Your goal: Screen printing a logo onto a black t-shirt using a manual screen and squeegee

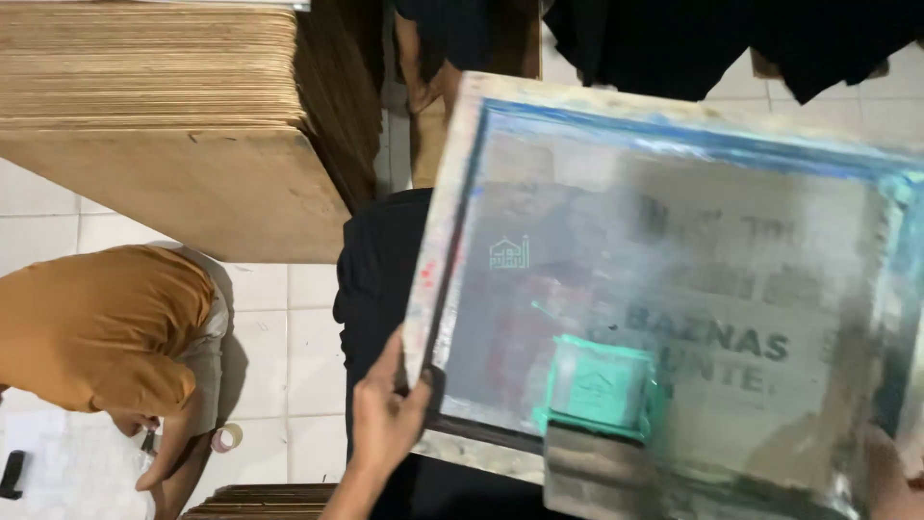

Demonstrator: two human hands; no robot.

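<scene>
Left hand point(385, 419) grips one screen-printing frame point(674, 279) carrying one teal-smeared squeegee point(599, 388); right hand point(895, 477) grip unclear.

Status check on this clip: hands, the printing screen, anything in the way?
Left hand grips screen-printing frame at its left edge. Right hand holds the right corner. Green-inked squeegee rests on the mesh. Black fabric beneath; another person's hand well clear.
</scene>
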